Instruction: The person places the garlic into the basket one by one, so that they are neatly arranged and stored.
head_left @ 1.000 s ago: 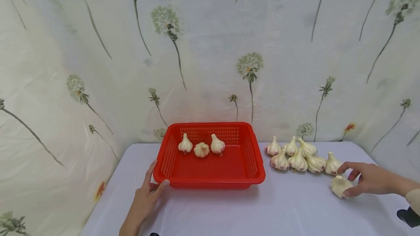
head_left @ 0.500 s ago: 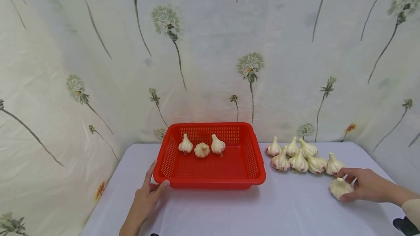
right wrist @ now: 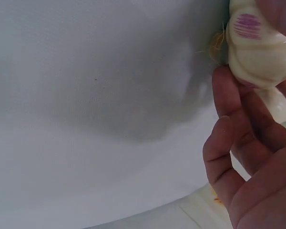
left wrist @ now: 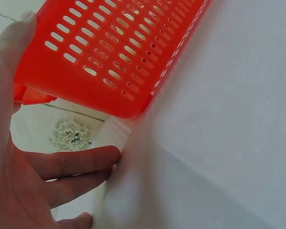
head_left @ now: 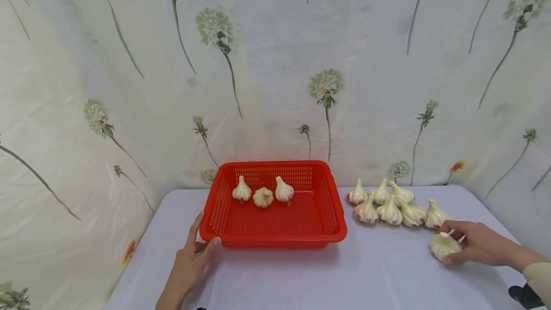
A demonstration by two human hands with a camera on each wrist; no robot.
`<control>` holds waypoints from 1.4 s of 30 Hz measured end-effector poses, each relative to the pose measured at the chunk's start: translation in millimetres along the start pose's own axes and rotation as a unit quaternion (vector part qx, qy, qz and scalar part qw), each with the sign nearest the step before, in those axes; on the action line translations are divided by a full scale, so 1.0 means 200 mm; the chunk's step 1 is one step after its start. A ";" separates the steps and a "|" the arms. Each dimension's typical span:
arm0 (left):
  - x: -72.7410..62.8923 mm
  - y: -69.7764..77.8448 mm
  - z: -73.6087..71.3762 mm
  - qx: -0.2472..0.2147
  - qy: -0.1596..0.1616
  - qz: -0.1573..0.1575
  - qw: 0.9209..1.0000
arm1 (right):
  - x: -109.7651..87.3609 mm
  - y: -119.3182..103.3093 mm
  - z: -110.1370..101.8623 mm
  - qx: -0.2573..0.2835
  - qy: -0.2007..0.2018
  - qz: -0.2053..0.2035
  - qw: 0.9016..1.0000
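My left hand [head_left: 189, 262] is at the near left corner of a red plastic basket [head_left: 280, 242], its thumb at the front rim and its index finger along the left side. In the left wrist view, the other fingers [left wrist: 74, 162] stretch out straight below the slotted basket wall [left wrist: 105, 52]. Over on the right, my right hand [head_left: 484, 245] holds a garlic bulb [head_left: 443, 247] between thumb and fingers, low at the tabletop. The right wrist view shows this bulb [right wrist: 262, 52] with purple streaks and root threads, fingertips against its side.
Three garlic bulbs [head_left: 263, 197] sit inside the basket towards its back left. Several more bulbs [head_left: 389, 212] are grouped on the white table [head_left: 366, 276] to the right of the basket, just behind the right hand. A dandelion-print curtain [head_left: 275, 85] hangs behind and at both sides.
My right hand's fingers and thumb have closed around the single front bulb, which has tipped and shifted slightly. My left hand and the basket have stayed in place.
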State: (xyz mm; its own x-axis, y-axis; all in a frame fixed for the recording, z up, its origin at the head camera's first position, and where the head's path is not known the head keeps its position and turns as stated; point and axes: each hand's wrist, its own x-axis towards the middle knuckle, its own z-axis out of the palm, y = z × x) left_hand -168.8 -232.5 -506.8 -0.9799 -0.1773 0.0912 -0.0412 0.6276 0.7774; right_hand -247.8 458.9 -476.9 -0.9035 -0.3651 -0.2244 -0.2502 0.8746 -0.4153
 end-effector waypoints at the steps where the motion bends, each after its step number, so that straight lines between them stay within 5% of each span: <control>1: 0.00 0.00 0.00 0.001 0.000 0.000 1.000 | 0.00 0.00 0.00 0.004 0.001 -0.001 1.000; 5: 0.00 0.00 0.00 0.002 0.002 0.001 1.000 | -0.01 0.00 0.02 0.016 0.001 0.015 1.000; 12: 0.01 0.01 0.03 0.011 0.000 -0.013 1.000 | -0.03 0.00 0.03 0.016 0.019 -0.006 1.000; 27: 0.01 0.00 0.01 0.017 -0.004 0.009 1.000 | -0.04 -0.01 0.02 -0.004 0.027 -0.036 0.999; 35: 0.01 0.01 0.01 0.015 -0.005 0.007 1.000 | 0.01 -0.17 -0.08 -0.026 0.015 -0.015 0.999; 42: 0.01 0.01 0.01 0.020 -0.011 -0.005 1.000 | 0.10 -0.39 -0.15 -0.029 0.035 -0.052 0.998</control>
State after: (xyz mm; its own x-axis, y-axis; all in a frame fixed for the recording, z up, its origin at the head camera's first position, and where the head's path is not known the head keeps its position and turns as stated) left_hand -170.4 -229.7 -505.5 -0.9836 -0.1665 0.0698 -0.0577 0.6561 0.7525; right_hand -255.5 392.4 -423.0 -0.8934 -0.4330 -0.1196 -0.3617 0.8513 -0.3800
